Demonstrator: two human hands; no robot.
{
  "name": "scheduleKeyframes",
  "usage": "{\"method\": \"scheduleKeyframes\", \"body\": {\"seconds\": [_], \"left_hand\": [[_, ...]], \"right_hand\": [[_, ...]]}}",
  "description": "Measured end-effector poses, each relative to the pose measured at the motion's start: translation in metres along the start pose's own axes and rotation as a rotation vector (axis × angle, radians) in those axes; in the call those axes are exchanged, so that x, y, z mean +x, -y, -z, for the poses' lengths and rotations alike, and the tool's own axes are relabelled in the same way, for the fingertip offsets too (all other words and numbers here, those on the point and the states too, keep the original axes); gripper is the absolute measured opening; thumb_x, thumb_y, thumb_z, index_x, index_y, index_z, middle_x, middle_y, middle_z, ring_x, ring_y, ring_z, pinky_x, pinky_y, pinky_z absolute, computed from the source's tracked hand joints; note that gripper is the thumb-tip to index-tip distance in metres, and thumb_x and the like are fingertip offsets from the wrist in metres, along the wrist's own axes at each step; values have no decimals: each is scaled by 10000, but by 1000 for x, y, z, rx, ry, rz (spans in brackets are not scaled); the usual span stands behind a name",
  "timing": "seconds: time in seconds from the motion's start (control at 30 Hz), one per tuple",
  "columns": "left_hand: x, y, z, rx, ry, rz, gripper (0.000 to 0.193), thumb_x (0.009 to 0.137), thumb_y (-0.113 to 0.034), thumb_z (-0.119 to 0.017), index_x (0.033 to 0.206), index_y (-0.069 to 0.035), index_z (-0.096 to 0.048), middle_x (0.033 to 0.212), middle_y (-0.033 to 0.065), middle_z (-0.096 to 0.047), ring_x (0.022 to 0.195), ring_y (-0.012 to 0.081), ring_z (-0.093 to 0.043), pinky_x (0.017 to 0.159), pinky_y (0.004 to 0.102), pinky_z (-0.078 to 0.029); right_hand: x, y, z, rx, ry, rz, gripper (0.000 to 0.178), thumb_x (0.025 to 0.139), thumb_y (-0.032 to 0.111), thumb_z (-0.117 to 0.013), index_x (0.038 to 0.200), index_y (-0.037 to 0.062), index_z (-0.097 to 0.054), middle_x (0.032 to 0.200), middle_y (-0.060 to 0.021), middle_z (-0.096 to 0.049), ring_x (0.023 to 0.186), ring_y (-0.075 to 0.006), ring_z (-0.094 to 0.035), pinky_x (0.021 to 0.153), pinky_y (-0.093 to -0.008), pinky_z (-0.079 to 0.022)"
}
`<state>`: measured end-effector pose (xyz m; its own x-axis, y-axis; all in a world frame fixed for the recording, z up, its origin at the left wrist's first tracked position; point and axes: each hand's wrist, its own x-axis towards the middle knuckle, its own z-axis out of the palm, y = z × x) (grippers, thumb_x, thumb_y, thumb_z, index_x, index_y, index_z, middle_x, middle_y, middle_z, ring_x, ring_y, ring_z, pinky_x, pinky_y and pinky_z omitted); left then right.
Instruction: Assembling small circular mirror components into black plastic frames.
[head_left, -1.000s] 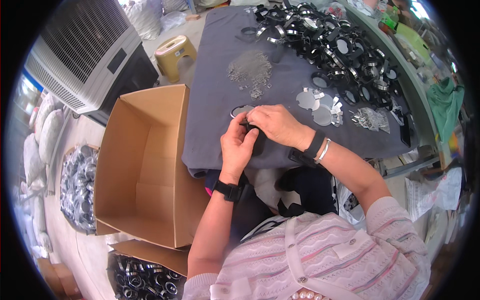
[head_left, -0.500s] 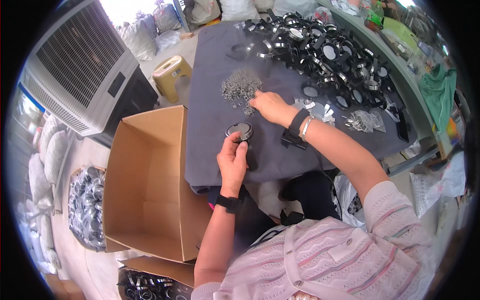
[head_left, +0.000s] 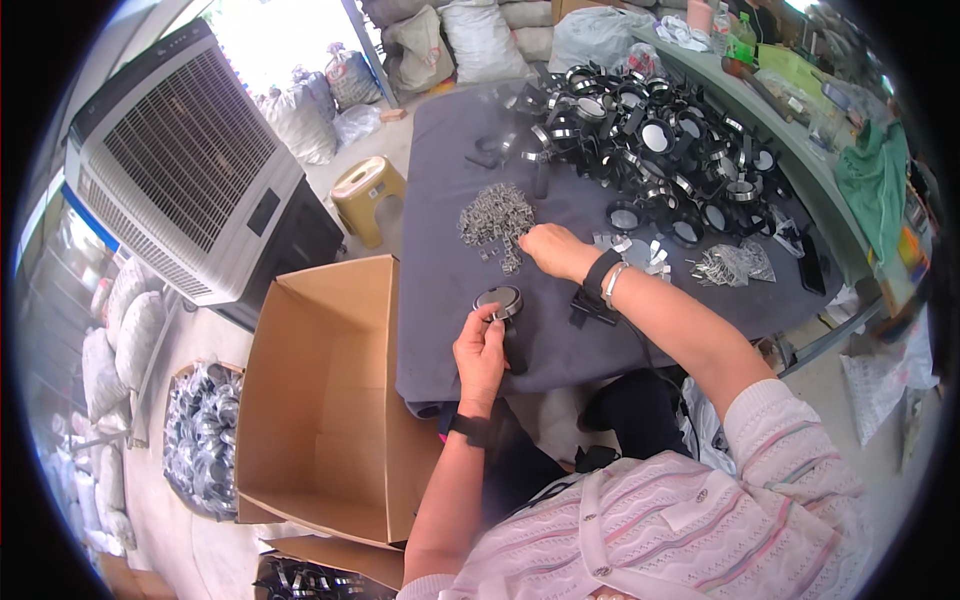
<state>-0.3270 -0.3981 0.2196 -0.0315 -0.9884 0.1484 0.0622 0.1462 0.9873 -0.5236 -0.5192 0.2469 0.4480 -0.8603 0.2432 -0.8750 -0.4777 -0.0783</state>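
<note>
The left hand (head_left: 478, 360) grips a round, silver-rimmed black holder (head_left: 505, 300), its face at the fingertips, as the right hand (head_left: 555, 250) dips its fingertips to the edge of a heap of small metal clips (head_left: 495, 213) on a grey cloth (head_left: 435, 330); flat discs (head_left: 655, 259) lie right of those fingers, piled black holders (head_left: 655, 140) beyond them, an open cardboard box (head_left: 320, 400) left of the gripping fingers

Your desk (head_left: 430, 210), draped in dark grey cloth, stands on a pale floor (head_left: 205, 545). To your left is a large air cooler (head_left: 190, 150), with a yellow stool (head_left: 362, 205) between it and the desk. Daylight glares through an opening (head_left: 270, 45) behind; stuffed sacks (head_left: 485, 45) line the far end, and a greenish ledge (head_left: 800, 150) runs along your right.
</note>
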Motion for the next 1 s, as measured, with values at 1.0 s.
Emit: {"method": "scheduleKeyframes", "body": {"seconds": [1.0], "left_hand": [[4, 3, -1, -13, 16, 21, 176, 912, -68, -496, 1058, -32, -587, 683, -16, -534, 457, 30, -461, 375, 190, -389]], "right_hand": [[-70, 80, 25, 824, -345, 87, 66, 810, 24, -615, 829, 6, -554, 761, -68, -561, 654, -173, -578, 588, -288, -459]]}}
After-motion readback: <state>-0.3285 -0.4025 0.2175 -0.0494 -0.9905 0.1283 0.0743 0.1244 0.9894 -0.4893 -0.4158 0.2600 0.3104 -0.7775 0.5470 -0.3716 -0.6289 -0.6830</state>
